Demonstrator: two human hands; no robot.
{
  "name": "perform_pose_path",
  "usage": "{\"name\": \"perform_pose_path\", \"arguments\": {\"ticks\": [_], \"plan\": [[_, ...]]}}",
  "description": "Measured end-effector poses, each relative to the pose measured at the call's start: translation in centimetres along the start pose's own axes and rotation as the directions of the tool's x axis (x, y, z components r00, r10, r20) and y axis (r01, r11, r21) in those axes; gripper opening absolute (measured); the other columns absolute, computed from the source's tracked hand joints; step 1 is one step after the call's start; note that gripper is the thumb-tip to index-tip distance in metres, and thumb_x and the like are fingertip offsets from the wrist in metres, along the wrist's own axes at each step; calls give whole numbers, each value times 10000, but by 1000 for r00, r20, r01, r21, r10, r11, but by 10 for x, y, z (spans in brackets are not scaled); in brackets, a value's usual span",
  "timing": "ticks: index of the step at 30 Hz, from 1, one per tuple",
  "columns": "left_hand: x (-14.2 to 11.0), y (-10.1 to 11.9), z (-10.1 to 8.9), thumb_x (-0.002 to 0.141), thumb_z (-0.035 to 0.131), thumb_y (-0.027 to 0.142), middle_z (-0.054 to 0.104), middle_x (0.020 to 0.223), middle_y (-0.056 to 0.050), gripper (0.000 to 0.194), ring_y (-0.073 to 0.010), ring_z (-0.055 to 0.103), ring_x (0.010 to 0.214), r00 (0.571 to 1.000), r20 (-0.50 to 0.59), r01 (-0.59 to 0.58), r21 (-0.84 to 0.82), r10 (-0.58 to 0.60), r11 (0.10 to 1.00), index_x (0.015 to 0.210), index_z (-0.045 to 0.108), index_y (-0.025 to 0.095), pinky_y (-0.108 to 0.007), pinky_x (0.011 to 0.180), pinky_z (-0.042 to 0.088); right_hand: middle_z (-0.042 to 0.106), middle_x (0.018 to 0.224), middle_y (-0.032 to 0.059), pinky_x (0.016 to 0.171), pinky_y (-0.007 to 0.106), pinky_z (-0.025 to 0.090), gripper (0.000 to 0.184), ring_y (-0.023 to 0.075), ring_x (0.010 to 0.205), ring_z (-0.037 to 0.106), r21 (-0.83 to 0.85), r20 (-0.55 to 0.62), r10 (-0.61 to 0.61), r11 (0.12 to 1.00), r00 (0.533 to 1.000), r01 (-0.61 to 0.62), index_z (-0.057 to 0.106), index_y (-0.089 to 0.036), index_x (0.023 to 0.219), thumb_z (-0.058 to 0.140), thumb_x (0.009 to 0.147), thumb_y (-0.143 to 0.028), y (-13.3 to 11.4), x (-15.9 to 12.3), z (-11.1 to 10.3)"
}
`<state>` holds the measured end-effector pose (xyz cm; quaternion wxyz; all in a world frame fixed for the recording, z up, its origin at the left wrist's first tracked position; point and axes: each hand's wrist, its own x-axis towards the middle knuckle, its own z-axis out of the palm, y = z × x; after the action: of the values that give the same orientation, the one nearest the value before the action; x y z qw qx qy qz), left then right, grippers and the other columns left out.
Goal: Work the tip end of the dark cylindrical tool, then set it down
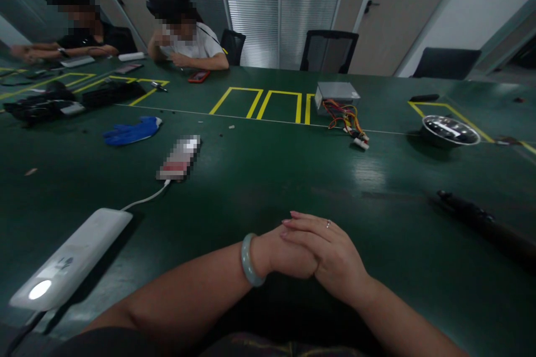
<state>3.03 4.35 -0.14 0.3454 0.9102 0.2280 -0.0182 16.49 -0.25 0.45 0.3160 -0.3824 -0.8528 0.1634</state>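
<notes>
My hands are folded together at the table's near edge, in the lower middle of the head view. My left hand (288, 256) is closed, with a pale green bangle (248, 261) round its wrist; most of its fingers are hidden. Across the back of it lie the fingers of my right hand (341, 259), wrapped round it, with a ring (328, 224) on one finger. No object shows between the two. Left of them, a white power bank (73, 256) with a lit spot is joined by a white cable (146, 199) to a phone (180, 157).
On the green table (268, 173) lie a blue glove (132, 130), a power supply unit (337, 96) with loose wires, a round metal bowl (450, 129) and a long black object (486, 220). Two people (184, 28) sit across at the far left. Yellow tape outlines (280, 93) mark the tabletop.
</notes>
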Motion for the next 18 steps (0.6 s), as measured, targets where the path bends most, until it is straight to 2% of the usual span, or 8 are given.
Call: {"name": "perform_pose_path", "arguments": {"ticks": [6, 12, 18], "plan": [[-2, -7, 8, 792, 392, 157, 677, 1112, -128, 435, -353, 548, 1172, 996, 28, -84, -57, 86, 995, 1137, 653, 114, -457, 958, 456, 613, 1281, -7, 1022, 391, 465, 485, 195, 1260, 501, 47, -11, 14, 999, 1000, -14, 605, -300, 1247, 497, 837, -64, 0, 0, 1], [-3, -7, 9, 818, 422, 183, 692, 1021, -121, 344, -341, 588, 1082, 997, 33, -65, -74, 68, 995, 1035, 676, 101, -460, 942, 473, 642, 1226, -12, 1023, 392, 448, 441, 189, 1227, 520, 142, -10, 38, 989, 999, -37, 624, -297, 1189, 536, 825, -66, 1, 1, 2], [1, -3, 9, 831, 470, 186, 668, 1103, -136, 317, -360, 552, 1133, 999, 2, -39, -26, 39, 999, 1087, 640, 112, -485, 954, 467, 659, 1165, 2, 1032, 428, 415, 397, 209, 1194, 540, 200, 8, 50, 978, 999, -51, 663, -311, 1111, 556, 805, -82, 2, 2, 3]]}}
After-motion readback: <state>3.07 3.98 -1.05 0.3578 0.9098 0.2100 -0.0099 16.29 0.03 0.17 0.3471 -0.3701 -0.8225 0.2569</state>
